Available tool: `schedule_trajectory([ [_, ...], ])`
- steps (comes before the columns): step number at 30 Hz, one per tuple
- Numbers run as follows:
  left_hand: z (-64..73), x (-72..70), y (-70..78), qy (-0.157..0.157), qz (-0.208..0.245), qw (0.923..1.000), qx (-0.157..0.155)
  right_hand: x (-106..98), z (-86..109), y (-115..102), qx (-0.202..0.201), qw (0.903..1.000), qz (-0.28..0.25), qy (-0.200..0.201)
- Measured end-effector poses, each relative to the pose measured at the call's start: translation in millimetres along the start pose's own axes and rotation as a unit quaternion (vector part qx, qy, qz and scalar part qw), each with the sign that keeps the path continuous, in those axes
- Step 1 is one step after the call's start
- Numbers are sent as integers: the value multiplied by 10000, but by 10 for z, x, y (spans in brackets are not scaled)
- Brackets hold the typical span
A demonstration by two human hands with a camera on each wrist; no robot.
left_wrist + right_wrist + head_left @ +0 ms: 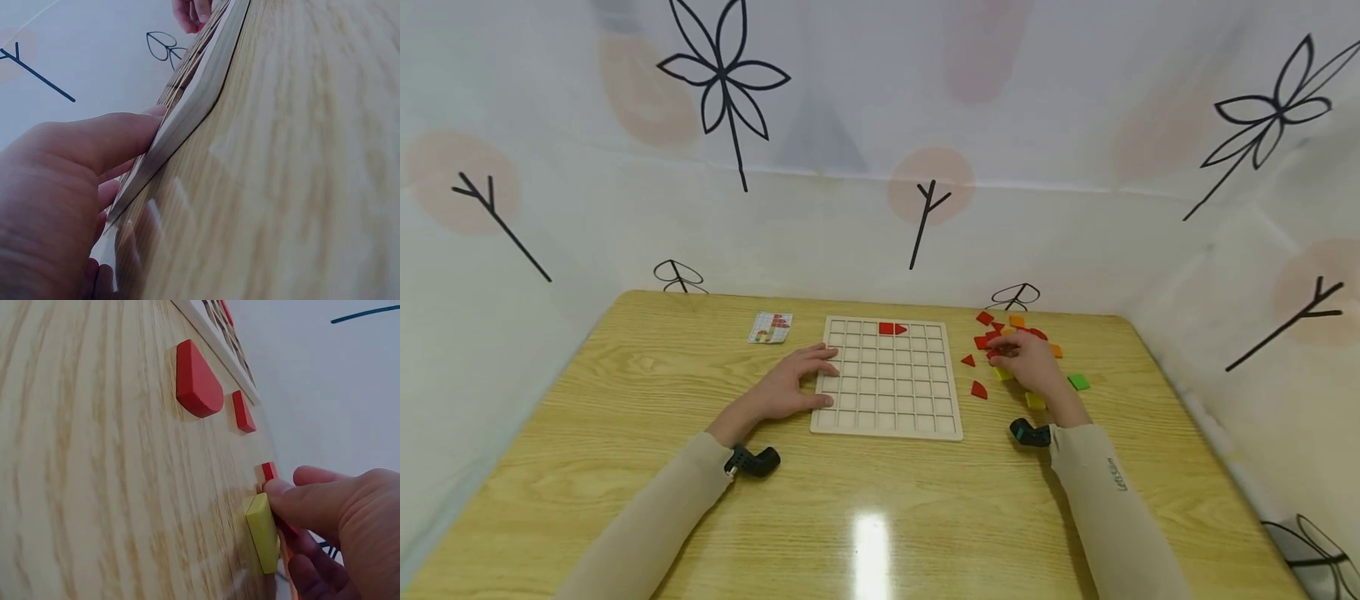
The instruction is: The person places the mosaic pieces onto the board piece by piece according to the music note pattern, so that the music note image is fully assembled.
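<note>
A pale wooden grid board lies on the table. At its left edge my left hand rests with fingers spread, the thumb along the side of the frame in the left wrist view. In the board's top row sit a red square tile and a red pointed tile. To the right of the board, my right hand reaches into a loose pile of coloured tiles. In the right wrist view its thumb and fingers pinch a red tile, partly hidden, beside a yellow tile.
A small printed card lies left of the board. Between board and pile are a red triangle and a red rounded tile. A green tile lies at the pile's right. A patterned cloth hangs behind the table.
</note>
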State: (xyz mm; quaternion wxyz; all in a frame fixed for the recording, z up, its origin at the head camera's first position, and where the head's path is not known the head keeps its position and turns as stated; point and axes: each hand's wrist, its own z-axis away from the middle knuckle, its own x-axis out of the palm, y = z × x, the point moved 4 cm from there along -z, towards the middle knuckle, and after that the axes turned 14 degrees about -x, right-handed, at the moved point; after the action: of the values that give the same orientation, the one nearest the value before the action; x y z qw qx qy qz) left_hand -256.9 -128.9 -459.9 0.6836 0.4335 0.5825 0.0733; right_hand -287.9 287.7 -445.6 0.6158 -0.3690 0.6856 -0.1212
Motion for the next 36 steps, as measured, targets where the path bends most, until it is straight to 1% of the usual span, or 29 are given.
schedule_trajectory([
  [8, -11, 18, -39, -48, -21, 10000, -60, -32, -1, -32, -42, 9999, 66, 91],
  [14, -15, 31, -40, -24, -69, 10000, -47, -44, -1, -18, 92, 9998, 8, 174],
  [18, -10, 27, -35, -32, -60, 10000, -48, -43, -18, -62, 155, 9995, -28, 279],
  [21, -7, 22, -35, -28, -74, 10000, -57, -28, -36, -126, 156, 9991, -163, 363],
  [25, -5, 20, -29, -32, -36, 10000, -65, 23, -69, -214, 44, 9985, -409, 355],
  [29, -5, 26, -30, -45, -30, 9999, -94, 92, -124, -304, -99, 9980, -536, 318],
  [32, -6, 29, -26, -43, -51, 9999, -81, 146, -164, -381, -186, 9970, -653, 365],
  [36, -2, 17, -8, -21, -4, 10000, -34, 243, -219, -480, -262, 9941, -959, 422],
])
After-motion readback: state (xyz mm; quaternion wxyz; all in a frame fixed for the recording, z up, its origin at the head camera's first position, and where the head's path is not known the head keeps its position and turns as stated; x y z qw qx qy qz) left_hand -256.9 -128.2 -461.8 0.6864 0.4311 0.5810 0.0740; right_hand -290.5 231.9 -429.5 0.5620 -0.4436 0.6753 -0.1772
